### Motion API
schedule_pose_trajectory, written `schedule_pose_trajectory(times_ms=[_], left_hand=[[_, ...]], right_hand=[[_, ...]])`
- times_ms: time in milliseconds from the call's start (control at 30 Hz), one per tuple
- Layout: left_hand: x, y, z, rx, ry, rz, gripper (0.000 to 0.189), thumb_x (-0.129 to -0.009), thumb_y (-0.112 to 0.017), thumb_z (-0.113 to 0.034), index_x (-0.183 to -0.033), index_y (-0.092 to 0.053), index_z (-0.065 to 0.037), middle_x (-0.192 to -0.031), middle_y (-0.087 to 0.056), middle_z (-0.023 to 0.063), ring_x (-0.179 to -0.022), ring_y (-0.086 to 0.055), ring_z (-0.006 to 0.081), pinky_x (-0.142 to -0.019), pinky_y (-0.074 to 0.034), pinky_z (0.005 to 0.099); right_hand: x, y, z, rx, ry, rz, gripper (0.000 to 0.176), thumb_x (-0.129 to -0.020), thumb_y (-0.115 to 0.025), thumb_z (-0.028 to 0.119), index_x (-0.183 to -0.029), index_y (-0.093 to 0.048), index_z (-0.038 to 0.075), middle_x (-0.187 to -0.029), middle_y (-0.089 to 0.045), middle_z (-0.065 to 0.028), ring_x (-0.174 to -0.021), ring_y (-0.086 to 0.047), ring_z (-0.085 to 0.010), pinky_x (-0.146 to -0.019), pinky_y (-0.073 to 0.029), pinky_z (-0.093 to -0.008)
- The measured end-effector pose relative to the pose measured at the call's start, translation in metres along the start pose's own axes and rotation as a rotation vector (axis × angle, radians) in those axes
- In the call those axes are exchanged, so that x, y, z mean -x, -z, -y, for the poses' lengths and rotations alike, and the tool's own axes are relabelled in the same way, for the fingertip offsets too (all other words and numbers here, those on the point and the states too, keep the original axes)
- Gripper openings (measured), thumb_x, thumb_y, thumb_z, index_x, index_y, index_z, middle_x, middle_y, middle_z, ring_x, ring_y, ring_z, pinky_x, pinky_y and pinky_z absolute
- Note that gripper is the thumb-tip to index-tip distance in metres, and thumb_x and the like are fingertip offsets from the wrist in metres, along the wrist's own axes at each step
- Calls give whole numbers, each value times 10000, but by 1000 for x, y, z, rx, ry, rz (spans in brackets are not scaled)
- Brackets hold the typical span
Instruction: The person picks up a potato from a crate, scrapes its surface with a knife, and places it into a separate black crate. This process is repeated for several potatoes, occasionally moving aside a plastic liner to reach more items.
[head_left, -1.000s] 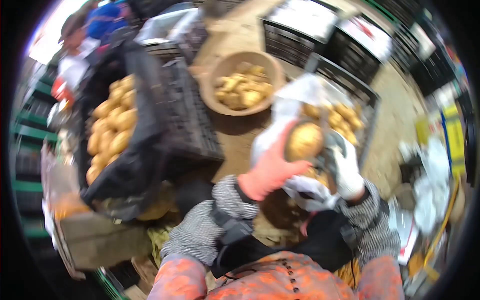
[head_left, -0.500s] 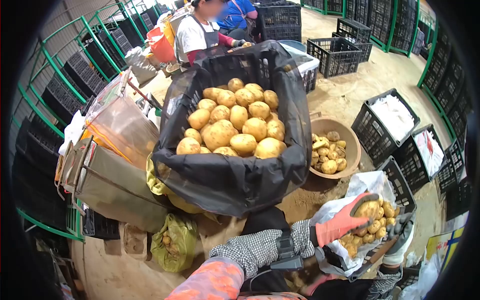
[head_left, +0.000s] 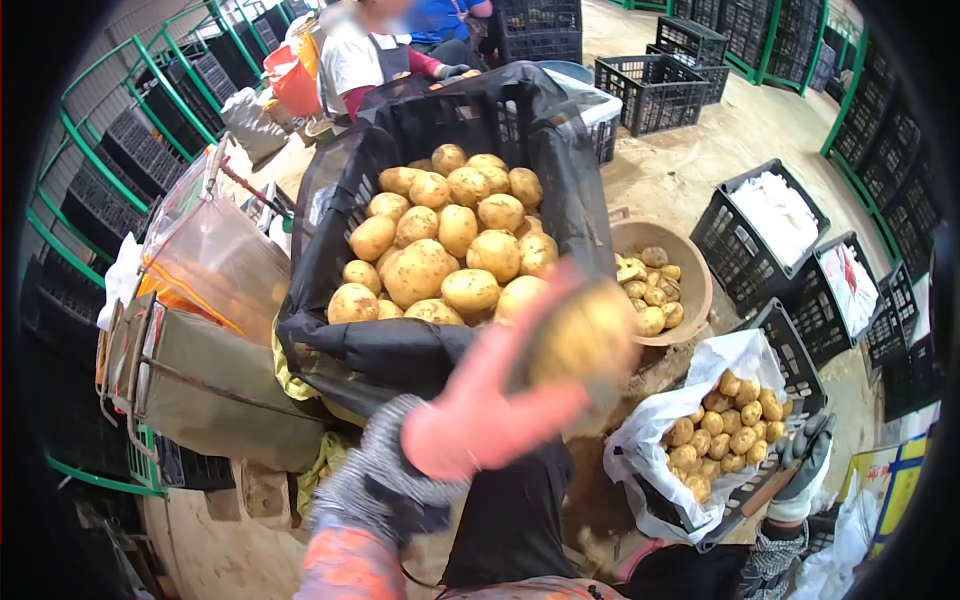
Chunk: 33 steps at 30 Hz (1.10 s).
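Note:
My left hand (head_left: pixel 490 390), in a pink and grey glove, is closed around a large potato (head_left: pixel 585 335). Both are blurred, over the near right corner of a black crate (head_left: pixel 350 355) lined with dark cloth, where large potatoes (head_left: pixel 420 270) are heaped. Down at the lower right, my grey-gloved right hand (head_left: pixel 805 460) rests at the edge of another black crate (head_left: pixel 800 345), beside a brown strip (head_left: pixel 770 485), with its fingers stretched out. White sheeting (head_left: pixel 640 440) lines that crate, and smaller potatoes (head_left: pixel 725 430) lie in it.
A brown basin (head_left: pixel 700 290) of potatoes stands between the crates. At right are crates with white sheeting (head_left: pixel 770 215). Sacks and a metal-framed bag (head_left: pixel 230 385) stand left. Beyond the big crate, a person's gloved hand (head_left: pixel 455 72) shows; another person in blue sits behind.
My left hand has lifted away from the small potatoes and swung up and left to the big crate, carrying a potato. My right hand stays at the lower crate's edge. The view has shifted slightly.

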<state>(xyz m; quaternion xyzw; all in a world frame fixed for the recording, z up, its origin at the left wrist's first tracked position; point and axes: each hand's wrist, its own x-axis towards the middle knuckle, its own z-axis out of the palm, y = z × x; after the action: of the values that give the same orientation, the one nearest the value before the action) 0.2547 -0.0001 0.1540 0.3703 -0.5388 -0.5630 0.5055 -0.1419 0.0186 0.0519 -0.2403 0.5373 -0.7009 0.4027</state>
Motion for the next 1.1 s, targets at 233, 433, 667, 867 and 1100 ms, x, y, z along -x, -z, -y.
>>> schedule_pose_trajectory(times_ms=[233, 433, 667, 867, 1100], left_hand=[[-137, 107, 14, -1634, -4, 84, 632, -874, -547, -260, -1401, -303, -11, -1360, -368, 312, -1231, -435, 423, -1040, -361, 419], [-141, 123, 37, -1494, 61, 278, 266, -819, -577, -163, -1040, -633, -25, -1063, -615, 188, -971, -613, 277, -769, -524, 363], [-99, -54, 14, -897, -378, 15, 403, -802, -589, -24, -1203, -561, 12, -1179, -596, 148, -1124, -553, 245, -1000, -393, 337], [-79, -225, 224, -938, -79, 826, 562, -827, -622, -297, -1315, -475, -60, -1322, -499, 184, -1197, -493, 338, -1016, -388, 386], [-82, -363, 421, -907, 312, 672, 832, -775, -659, -275, -1469, -227, -122, -1417, -318, 321, -1288, -389, 410, -1051, -351, 400]], right_hand=[[-8, 23, 5, -46, 48, 226, 308, -999, -408, 400, -875, -469, 125, -594, -374, 41, -425, -336, -73, -427, -345, -222], [-10, 62, 20, -302, 33, 129, 260, -981, -456, 378, -990, -547, 134, -621, -463, 27, -478, -439, -118, -452, -416, -248], [-27, 101, 21, -237, 163, 95, 357, -995, -408, 417, -896, -526, 96, -643, -458, 18, -497, -443, -109, -562, -476, -264], [-55, 132, 28, -455, 219, 44, 254, -967, -481, 335, -956, -557, 93, -687, -445, 33, -557, -430, -102, -727, -484, -323], [-70, 150, 39, -542, 268, -192, 297, -994, -439, 331, -952, -528, 50, -685, -401, 32, -554, -411, -101, -774, -490, -330]])
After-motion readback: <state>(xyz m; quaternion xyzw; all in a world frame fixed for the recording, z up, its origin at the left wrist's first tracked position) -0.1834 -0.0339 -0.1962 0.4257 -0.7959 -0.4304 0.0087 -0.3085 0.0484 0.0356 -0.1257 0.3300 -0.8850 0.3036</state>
